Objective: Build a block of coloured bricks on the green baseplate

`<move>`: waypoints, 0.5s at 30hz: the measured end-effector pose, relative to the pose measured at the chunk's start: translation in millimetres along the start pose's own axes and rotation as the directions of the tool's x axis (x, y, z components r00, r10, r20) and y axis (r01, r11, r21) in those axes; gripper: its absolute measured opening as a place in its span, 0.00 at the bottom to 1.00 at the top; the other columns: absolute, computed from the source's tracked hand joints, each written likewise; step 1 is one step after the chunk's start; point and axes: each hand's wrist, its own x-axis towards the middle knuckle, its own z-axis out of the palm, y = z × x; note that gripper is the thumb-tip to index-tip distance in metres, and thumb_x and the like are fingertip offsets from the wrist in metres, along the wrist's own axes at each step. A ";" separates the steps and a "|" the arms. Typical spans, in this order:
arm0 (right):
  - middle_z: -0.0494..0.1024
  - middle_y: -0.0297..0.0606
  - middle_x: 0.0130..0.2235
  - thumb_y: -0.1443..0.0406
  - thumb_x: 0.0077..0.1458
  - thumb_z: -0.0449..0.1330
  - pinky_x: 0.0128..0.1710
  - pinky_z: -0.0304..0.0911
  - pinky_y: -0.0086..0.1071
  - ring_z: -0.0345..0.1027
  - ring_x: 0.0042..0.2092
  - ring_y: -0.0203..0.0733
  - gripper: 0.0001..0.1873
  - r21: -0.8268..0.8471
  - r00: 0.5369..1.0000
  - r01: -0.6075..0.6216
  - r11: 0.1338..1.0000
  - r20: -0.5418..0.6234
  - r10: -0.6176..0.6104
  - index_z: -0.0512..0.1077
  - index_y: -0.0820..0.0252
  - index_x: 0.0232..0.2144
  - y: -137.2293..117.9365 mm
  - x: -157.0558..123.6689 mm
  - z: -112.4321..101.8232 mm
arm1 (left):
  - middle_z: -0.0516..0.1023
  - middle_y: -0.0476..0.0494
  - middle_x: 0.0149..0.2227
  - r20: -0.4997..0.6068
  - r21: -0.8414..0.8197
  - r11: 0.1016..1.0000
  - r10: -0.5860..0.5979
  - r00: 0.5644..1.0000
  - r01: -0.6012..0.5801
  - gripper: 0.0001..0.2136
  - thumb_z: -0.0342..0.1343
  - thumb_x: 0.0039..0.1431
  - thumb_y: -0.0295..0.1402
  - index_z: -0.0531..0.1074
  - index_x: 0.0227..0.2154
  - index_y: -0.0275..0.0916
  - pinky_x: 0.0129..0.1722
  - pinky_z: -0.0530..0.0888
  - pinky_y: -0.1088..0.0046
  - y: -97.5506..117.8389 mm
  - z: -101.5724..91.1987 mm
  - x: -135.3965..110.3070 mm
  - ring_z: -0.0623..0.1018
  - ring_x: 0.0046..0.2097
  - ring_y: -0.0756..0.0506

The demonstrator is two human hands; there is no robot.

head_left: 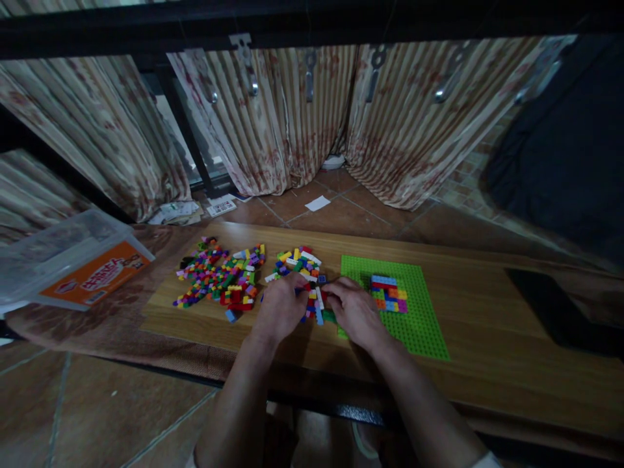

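Head view | I'm watching left hand (280, 305) and right hand (355, 313) curling over brick cluster (316, 304), grip hidden, can't tell | risk: left wrist scattering loose bricks (219, 279)

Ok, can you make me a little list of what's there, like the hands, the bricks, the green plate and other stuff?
Left hand: on a small clump of bricks, beside the right hand
Right hand: on the same clump, at the left edge of the green baseplate
Loose bricks: many-coloured pile on the wooden board, left of the hands
Baseplate: flat on the board, carrying a small block of stacked bricks
Box: clear plastic, orange label, far left
Behind: striped curtains
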 end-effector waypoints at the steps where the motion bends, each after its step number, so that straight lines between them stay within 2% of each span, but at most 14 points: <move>1: 0.73 0.37 0.40 0.70 0.57 0.54 0.46 0.62 0.34 0.67 0.44 0.42 0.13 -0.015 1.000 0.004 1.000 0.005 -0.004 0.74 0.54 0.42 0.0 -0.3 0.4 | 0.81 0.45 0.37 -0.004 0.006 1.000 -0.005 1.000 0.005 0.09 0.52 0.53 0.25 0.76 0.34 0.40 0.42 0.72 0.71 0.1 0.1 -0.2 0.79 0.40 0.45; 7: 0.72 0.37 0.41 0.69 0.58 0.55 0.44 0.62 0.33 0.67 0.45 0.42 0.12 -0.048 0.999 0.026 0.999 0.026 -0.025 0.73 0.52 0.42 -1.9 -0.4 1.9 | 0.81 0.45 0.34 0.000 0.015 1.000 -0.015 1.000 0.015 0.08 0.53 0.53 0.25 0.76 0.33 0.39 0.40 0.72 0.72 0.6 0.1 0.2 0.78 0.38 0.46; 15: 0.71 0.36 0.36 0.68 0.59 0.54 0.42 0.61 0.34 0.67 0.42 0.42 0.07 -0.037 1.000 -0.019 0.999 0.011 0.019 0.72 0.56 0.33 -4.9 0.0 -0.5 | 0.80 0.45 0.33 0.022 -0.014 1.000 0.000 1.000 0.001 0.09 0.52 0.53 0.24 0.75 0.33 0.38 0.37 0.72 0.72 5.3 0.5 0.7 0.78 0.35 0.46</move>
